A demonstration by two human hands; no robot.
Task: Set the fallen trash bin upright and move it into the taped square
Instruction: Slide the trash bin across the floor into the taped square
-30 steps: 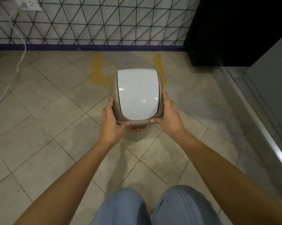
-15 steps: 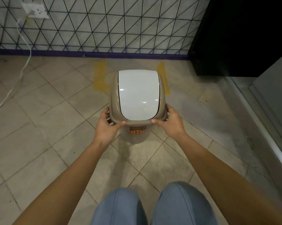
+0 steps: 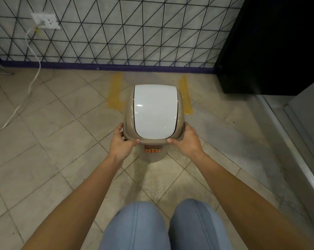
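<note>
1. An orange label (image 3: 153,148) on the front of the trash bin (image 3: 129,116) reads "BIN" in its lower line; the upper line is illegible.
2. The bin stands upright on the tiled floor (image 3: 53,138), white lid (image 3: 155,110) on top.
3. The left hand (image 3: 121,142) and right hand (image 3: 186,139) are closed on the bin's near rim corners, thumbs on top.
4. The yellow tape strips (image 3: 114,92) flank the bin's far half.
</note>
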